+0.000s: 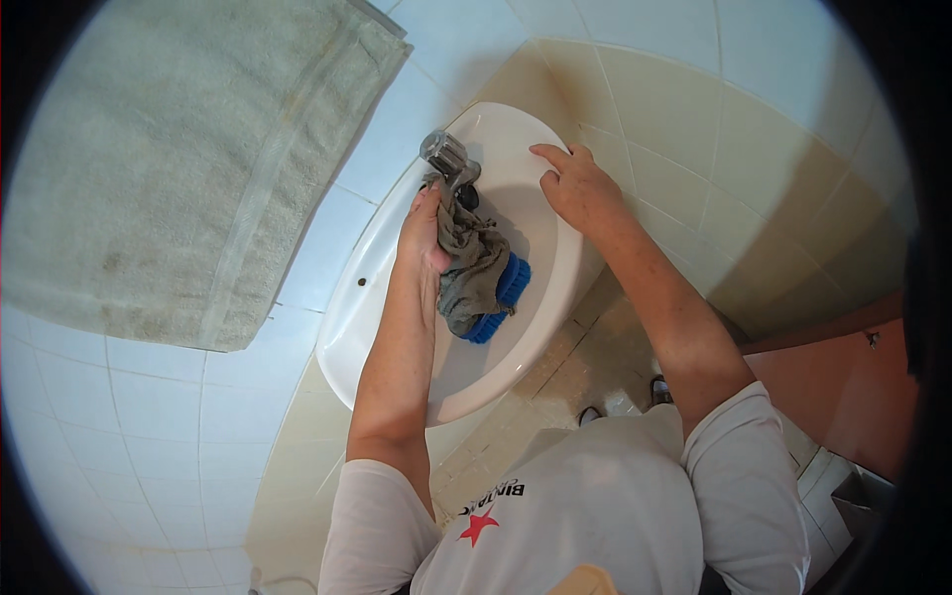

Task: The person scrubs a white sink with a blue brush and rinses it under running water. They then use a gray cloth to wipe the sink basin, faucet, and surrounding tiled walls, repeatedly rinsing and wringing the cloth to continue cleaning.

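Work in hand: wiping the metal tap at the back edge of the white basin with a grey rag.
Left hand: the left hand is closed around the rag, pinching its upper end against the base of the tap — the rest of the cloth hangs down into the bowl.
Right hand: the right hand lies flat on the basin's far rim, fingers spread, holding nothing; it looks like a bracing hand.
Brush: a blue scrubbing brush lies inside the bowl, partly under the hanging rag, near the middle.
Done so far: judged from the picture, the bowl and rim look white and free of marks, though whether they are already washed cannot be told.
Left to do: likely the tap itself, as the rag is on it, and the brush and rag are not yet cleared out of the bowl.
Surface: glossy basin fixed to the wall, with a small hole on its near-left rim.
Room: pale tiled wall, beige tiled floor, a pale green towel hanging on the wall at the left — a reddish-brown door at the right.
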Available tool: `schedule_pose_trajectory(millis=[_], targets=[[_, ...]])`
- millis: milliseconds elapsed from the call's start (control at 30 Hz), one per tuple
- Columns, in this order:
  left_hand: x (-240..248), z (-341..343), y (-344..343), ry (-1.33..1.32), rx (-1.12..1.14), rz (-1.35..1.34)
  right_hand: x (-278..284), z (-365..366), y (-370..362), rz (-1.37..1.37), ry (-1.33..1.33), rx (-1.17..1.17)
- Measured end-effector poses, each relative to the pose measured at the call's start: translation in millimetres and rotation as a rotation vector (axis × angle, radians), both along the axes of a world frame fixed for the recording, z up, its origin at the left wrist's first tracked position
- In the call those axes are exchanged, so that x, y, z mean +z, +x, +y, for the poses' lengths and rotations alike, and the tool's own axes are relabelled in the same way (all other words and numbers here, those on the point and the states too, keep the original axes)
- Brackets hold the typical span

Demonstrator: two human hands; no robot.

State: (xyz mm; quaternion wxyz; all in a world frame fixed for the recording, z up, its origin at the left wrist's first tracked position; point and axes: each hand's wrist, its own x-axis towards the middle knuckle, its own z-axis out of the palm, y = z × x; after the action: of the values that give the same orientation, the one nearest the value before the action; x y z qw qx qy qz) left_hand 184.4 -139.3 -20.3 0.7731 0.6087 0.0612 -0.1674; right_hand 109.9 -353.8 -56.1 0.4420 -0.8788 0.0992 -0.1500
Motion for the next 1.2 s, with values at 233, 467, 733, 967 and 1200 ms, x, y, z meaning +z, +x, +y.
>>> schedule_pose_trajectory(millis=[233,467,733,967,1200], targets=[[-5,16,-13,-0.091,-0.08,-0.04,-6,-1,6,-0.036,0.029,0.001],[2,-18,-4,0.159,0.124,-0.126,-1,-2,1,0.009,0.028,0.02],[-11,-10,-27,1.189,0.069,-1.033,-1,-2,-3,-0.011,0.023,-0.017],[3,-26,-26,1.441,0.127,-0.766,7,-5,-6,0.067,0.048,0.04],[5,-12,-5,0.104,0.045,0.152,2,-7,-2,0.052,0.019,0.033]])
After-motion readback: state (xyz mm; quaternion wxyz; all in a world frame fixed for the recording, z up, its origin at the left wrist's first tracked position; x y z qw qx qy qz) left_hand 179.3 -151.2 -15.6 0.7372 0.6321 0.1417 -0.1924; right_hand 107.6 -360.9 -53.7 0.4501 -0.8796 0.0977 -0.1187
